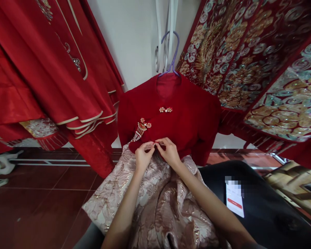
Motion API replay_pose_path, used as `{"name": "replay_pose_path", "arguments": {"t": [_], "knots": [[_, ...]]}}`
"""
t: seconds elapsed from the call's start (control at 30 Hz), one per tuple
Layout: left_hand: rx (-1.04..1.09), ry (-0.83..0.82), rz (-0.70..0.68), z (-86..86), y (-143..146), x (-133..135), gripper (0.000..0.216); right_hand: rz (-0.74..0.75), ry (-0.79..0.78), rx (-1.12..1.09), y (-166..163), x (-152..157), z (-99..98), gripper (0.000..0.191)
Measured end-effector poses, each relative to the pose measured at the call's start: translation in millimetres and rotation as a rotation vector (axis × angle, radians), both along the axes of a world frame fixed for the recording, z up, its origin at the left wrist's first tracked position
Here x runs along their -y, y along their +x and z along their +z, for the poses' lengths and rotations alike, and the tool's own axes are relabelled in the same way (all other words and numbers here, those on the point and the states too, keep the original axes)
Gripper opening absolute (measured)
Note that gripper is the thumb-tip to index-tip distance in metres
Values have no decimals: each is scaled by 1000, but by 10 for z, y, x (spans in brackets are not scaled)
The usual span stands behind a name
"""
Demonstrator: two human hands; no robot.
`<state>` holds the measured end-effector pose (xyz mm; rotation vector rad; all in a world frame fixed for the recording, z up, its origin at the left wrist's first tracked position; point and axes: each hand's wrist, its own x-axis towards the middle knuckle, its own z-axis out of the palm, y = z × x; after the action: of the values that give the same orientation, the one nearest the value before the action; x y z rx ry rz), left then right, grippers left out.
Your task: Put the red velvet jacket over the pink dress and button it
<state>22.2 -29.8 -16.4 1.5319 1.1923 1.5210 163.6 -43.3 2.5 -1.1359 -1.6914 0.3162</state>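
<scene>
A dark red top [197, 110] with long sleeves hangs on a purple hanger [175, 52] in front of me. Its upper chest carries a pearl-and-gold flower fastener [166, 110], and a beaded brooch with hanging pearl strands [141, 129] is on the left side. At the garment's lower front, my left hand [144, 155] pinches with thumb and forefinger. My right hand [169, 151] meets it there in a matching pinch. Between the fingertips shows a small pearl fastener [154, 143], mostly covered. Shiny pink brocade fabric [155, 197] spreads beneath both forearms.
Red garments [67, 69] hang at the left, and embroidered panels [238, 58] hang at the right. On a black padded seat [264, 204] to the right lies a lit phone [234, 202]. Pale shoes [3, 164] stand at the far left above a reddish tiled floor [41, 204].
</scene>
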Motion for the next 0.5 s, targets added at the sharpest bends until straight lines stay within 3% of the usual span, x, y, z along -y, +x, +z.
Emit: {"name": "replay_pose_path", "arguments": {"t": [0.33, 0.5], "knots": [[-47, -50, -102, 14, -82, -103, 18, 39, -28, -74, -7, -61, -34, 17], [-75, 10, -20, -12, -92, -55, 17, 191, -183, -208, 91, 4, -41, 22]]}}
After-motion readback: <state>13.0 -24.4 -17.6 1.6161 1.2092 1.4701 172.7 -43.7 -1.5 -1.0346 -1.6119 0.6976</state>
